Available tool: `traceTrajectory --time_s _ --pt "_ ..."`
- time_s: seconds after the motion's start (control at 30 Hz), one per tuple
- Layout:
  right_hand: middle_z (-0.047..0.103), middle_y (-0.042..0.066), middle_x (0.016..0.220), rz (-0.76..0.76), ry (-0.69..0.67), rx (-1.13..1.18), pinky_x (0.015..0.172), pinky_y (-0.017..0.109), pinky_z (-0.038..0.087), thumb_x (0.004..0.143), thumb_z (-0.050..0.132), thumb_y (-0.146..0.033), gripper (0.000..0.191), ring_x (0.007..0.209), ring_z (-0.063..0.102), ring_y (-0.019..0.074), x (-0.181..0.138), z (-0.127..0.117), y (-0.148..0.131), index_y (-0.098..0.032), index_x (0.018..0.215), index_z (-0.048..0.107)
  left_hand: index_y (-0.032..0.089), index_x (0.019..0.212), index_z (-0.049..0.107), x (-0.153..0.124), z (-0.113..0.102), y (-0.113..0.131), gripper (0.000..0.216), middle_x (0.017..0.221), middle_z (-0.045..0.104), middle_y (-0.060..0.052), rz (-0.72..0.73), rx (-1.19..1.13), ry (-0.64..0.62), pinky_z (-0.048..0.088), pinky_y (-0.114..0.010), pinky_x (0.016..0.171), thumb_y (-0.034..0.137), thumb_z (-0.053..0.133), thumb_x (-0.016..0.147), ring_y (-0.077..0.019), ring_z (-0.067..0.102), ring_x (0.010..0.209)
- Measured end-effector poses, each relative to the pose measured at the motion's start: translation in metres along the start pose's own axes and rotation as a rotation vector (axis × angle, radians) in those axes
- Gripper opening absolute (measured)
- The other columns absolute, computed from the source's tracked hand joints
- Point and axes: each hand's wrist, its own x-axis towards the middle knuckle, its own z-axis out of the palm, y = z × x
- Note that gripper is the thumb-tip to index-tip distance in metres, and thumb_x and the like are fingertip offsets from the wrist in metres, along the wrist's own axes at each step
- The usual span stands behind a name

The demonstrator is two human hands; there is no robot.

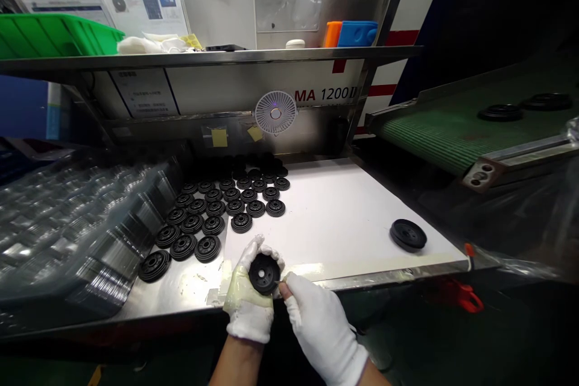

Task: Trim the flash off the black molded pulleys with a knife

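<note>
"Head view: where's the black wheel (270, 278) being worked?"

"Gripped in the left hand (245, 295), by the front edge of the table (192, 283). The right hand (320, 316) curls in, thumb tip at the wheel's four-o'clock rim; whether it pinches a small tool, I can't tell."

"Finished ones?"

"Probably the rows of wheels (212, 226) at eleven o'clock."

"Left?"

"This one, seemingly, plus the lone wheel (408, 234) between two and three; perhaps the two wheels (500, 113) at two."

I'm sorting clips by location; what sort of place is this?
Likely a factory workstation: a green conveyor belt at the right, rows of matching black discs on a metal bench, and stacked clear plastic trays beside them.
</note>
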Motion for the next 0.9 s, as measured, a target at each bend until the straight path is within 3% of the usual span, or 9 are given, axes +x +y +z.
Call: traceTrajectory --time_s 0.13,0.3,0.4,0.63,0.8,0.9 --pt "0.059 -0.002 0.062 -0.016 0.028 0.032 0.048 0.028 0.023 0.089 0.036 -0.030 0.022 0.053 0.052 0.0150 -0.004 0.009 -0.006 -0.024 0.072 0.048 0.016 0.085 0.061 0.002 -0.003 -0.002 0.017 0.065 0.056 -0.001 0.036 -0.077 0.012 0.051 -0.030 0.067 0.008 0.052 0.073 -0.0120 0.057 0.063" --pt "0.060 -0.002 0.064 -0.017 0.004 0.067 0.051 0.028 0.025 0.089 0.036 -0.028 0.021 0.056 0.054 0.0157 -0.003 0.007 -0.001 -0.024 0.075 0.051 0.014 0.096 0.059 -0.004 -0.010 0.000 0.026 0.079 0.061 -0.009 -0.008 0.060 -0.014 0.051 -0.040 0.069 0.015 0.053 0.071 -0.0212 0.061 0.076" --pt "0.059 -0.002 0.062 0.010 -0.010 0.036 0.051 0.028 0.024 0.089 0.036 -0.028 0.021 0.055 0.053 0.0159 -0.002 0.007 0.003 -0.024 0.074 0.050 0.014 0.092 0.060 -0.005 -0.013 0.004 0.023 0.070 0.059 -0.006 -0.033 0.037 -0.048 0.051 -0.035 0.065 0.015 0.053 0.070 -0.0176 0.059 0.067" --pt "0.059 -0.001 0.060 -0.007 0.013 0.027 0.050 0.027 0.024 0.090 0.034 -0.032 0.026 0.053 0.054 0.0150 -0.011 0.018 -0.010 -0.023 0.069 0.048 0.015 0.076 0.059 0.008 -0.013 0.003 0.004 0.062 0.055 -0.001 -0.060 -0.104 0.028 0.051 -0.028 0.063 0.013 0.058 0.072 -0.0110 0.056 0.061" --pt "0.059 -0.001 0.061 -0.017 0.027 0.046 0.050 0.027 0.025 0.090 0.034 -0.031 0.026 0.053 0.053 0.0144 -0.006 0.015 -0.007 -0.023 0.070 0.049 0.015 0.091 0.060 0.001 -0.012 0.005 0.020 0.081 0.061 -0.008 -0.043 0.006 -0.017 0.051 -0.038 0.070 0.014 0.056 0.071 -0.0186 0.060 0.076" --pt "0.059 -0.001 0.060 -0.011 0.048 0.024 0.049 0.027 0.025 0.089 0.035 -0.029 0.024 0.052 0.052 0.0144 -0.004 0.013 -0.002 -0.023 0.072 0.050 0.013 0.086 0.060 -0.001 -0.012 0.006 0.018 0.073 0.060 -0.007 -0.059 -0.003 -0.044 0.051 -0.036 0.066 0.014 0.053 0.070 -0.0177 0.059 0.070"
